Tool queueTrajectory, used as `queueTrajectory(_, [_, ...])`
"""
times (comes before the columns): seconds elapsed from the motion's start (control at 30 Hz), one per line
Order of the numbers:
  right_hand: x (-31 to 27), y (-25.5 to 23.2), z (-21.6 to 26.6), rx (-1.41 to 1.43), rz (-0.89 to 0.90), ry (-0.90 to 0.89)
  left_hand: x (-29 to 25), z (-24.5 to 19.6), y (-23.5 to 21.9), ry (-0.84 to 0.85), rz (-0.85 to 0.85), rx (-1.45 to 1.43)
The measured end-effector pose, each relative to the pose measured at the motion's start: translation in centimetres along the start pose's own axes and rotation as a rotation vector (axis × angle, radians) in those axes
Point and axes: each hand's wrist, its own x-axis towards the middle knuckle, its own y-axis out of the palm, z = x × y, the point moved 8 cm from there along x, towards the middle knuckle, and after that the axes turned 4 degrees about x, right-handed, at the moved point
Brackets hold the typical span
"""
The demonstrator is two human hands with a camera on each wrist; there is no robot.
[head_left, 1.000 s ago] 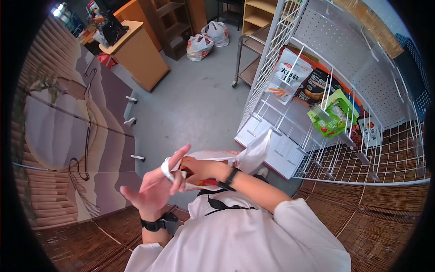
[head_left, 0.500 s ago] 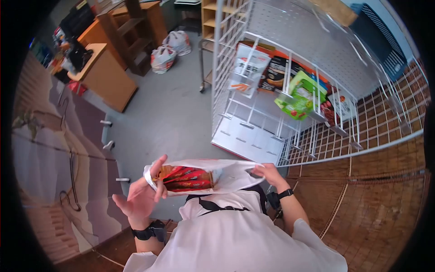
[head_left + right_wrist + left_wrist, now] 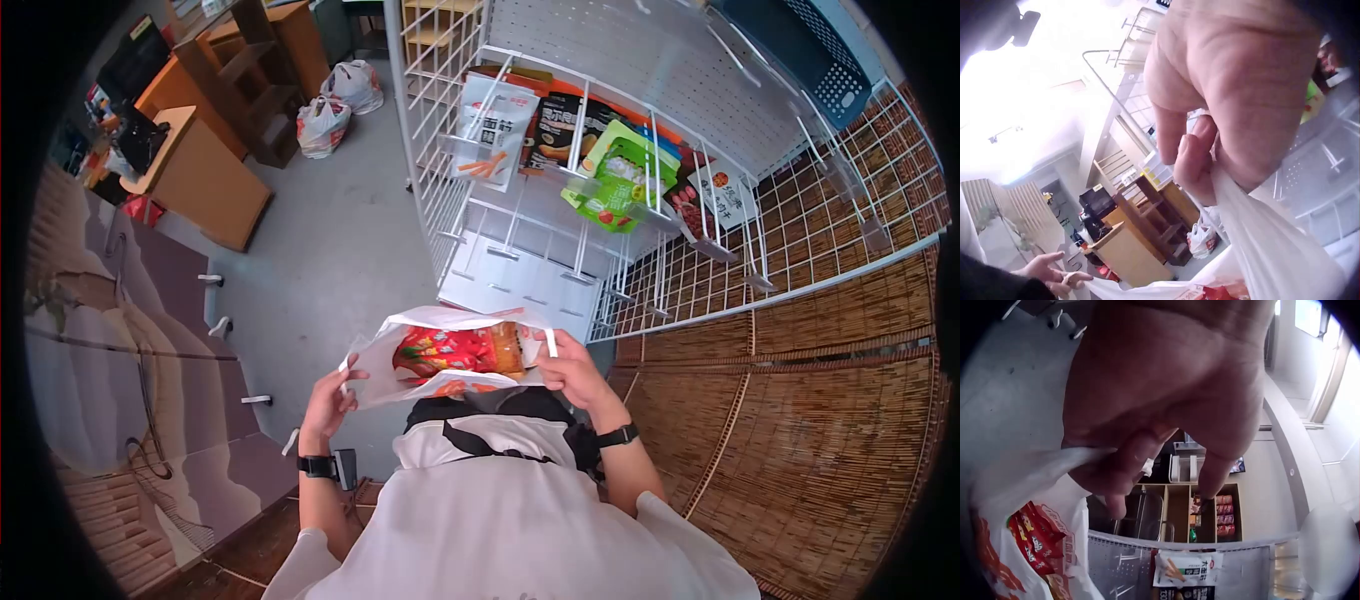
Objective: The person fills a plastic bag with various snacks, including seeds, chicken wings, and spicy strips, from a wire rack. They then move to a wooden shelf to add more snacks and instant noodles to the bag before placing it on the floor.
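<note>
A white plastic bag (image 3: pixel 372 380) with red print hangs open in front of the person's waist, stretched between both hands. The left hand (image 3: pixel 326 402) grips one handle, which loops over its curled fingers in the left wrist view. On the opposite side, the right hand (image 3: pixel 580 378) grips the other handle; the right wrist view shows the plastic bunched in its curled fingers (image 3: pixel 1194 178). Inside the bag lie a shiny red snack packet (image 3: pixel 440 350) and an orange-brown packet (image 3: pixel 508 350). The bag's bottom is hidden.
A white wire rack (image 3: pixel 690 318) ahead to the right holds several snack bags, including a white one (image 3: pixel 492 130) and a green one (image 3: pixel 620 180). Two filled plastic bags (image 3: pixel 324 125) stand on the floor by a wooden shelf (image 3: pixel 262 110). A patterned folding screen (image 3: pixel 165 370) stands at left.
The right hand has left the left hand's side, moved right and taken the other handle, spreading the bag open. The left hand's fingers have curled in. The view has turned right.
</note>
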Motion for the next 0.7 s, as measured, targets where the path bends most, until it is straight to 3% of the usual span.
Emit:
queueTrajectory(0.17, [-4.3,-1.8,3.6,-0.002,0.043,-0.078,3.7,2.0,6.0,-0.062,-0.019,0.106])
queueTrajectory(0.23, [-5.8,-2.4,4.1,0.037,0.060,-0.117,6.0,4.6,6.5,-0.111,-0.069,0.515])
queueTrajectory(0.37, [-10.3,-5.1,6.9,0.051,0.055,-0.214,9.5,8.8,5.9,-0.147,-0.051,0.497])
queueTrajectory(0.43, [-12.2,-6.4,8.3,0.063,0.061,-0.256,11.2,10.8,2.1,-0.222,-0.329,0.328])
queueTrajectory(0.47, [-13.3,-7.3,9.2,0.082,0.046,-0.302,11.9,11.0,2.5,-0.193,-0.277,0.021])
queueTrajectory(0.6, [-16.7,-9.5,10.7,0.179,0.038,-0.345,12.6,8.5,9.5,-0.173,-0.179,0.062])
queueTrajectory(0.67, [-17.9,-9.5,10.6,0.224,0.072,-0.355,12.1,6.7,13.8,-0.180,-0.087,0.341])
queueTrajectory(0.7, [-18.5,-9.6,10.6,0.234,0.072,-0.355,11.9,6.2,15.1,-0.183,-0.090,0.350])
